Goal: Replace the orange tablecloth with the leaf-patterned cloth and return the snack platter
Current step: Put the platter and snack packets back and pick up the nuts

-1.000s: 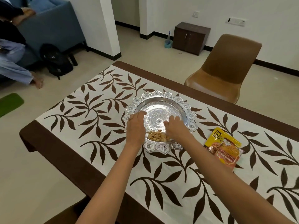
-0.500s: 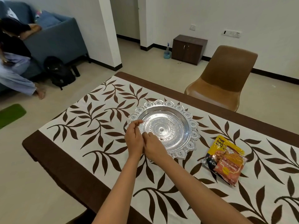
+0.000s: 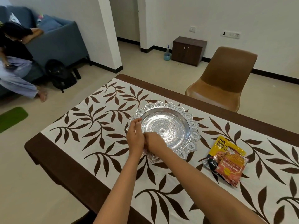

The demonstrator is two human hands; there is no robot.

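Embossed round silver platter (image 3: pixel 169 126) is centred on white, brown-leaf-patterned cloth (image 3: pixel 90 126), apparently for serving; left hand (image 3: pixel 135 138) and right hand (image 3: pixel 153 143) are pressed together at its rim, finger grip cannot be told.

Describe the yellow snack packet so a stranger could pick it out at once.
Find the big leaf-patterned cloth and the ornate silver platter standing on it. Right of the platter lies an orange-red packet. The yellow packet, with black lettering, sticks out from under it on the far side.
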